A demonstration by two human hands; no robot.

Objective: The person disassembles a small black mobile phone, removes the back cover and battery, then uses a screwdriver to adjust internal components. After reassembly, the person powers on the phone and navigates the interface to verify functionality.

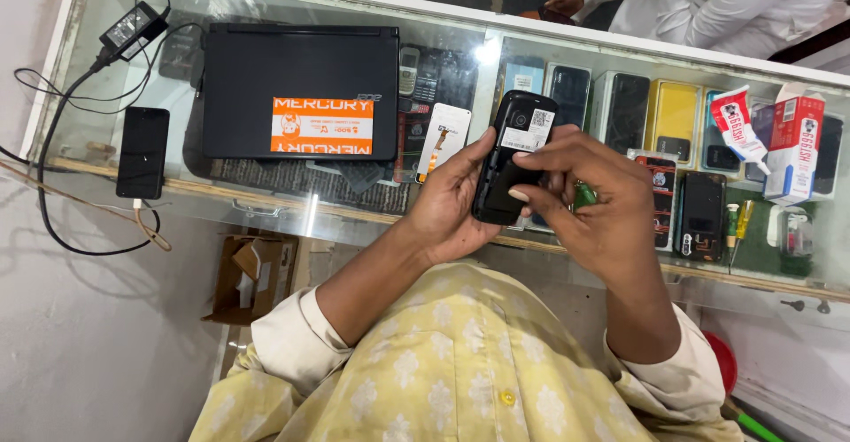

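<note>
Where the glass counter (266, 203) begins at nine o'clock, a black phone (142, 152) lies flat with a cable running from its near end. Up at eleven o'clock sits a black charger block (131, 27), its wire looping down the side. Just beside the phone, a closed black laptop (299, 90) rests on the glass with an orange sticker on its lid. A small white card pack (443, 139) lies near the laptop's corner. In the middle, the left hand (452, 198) is wrapped around a small black phone (512, 154), which is held up above the counter with its back showing. The fingers curl behind it and the thumb lies along its edge. The right hand (598, 203) touches the same phone with its thumb and fingertips pressed on the back, and a little green thing (584, 196) peeks from this hand. At two o'clock, a white and red glue tube (737, 128) leans beside its red and white box (797, 145). Under the glass lie rows of phones.
</note>
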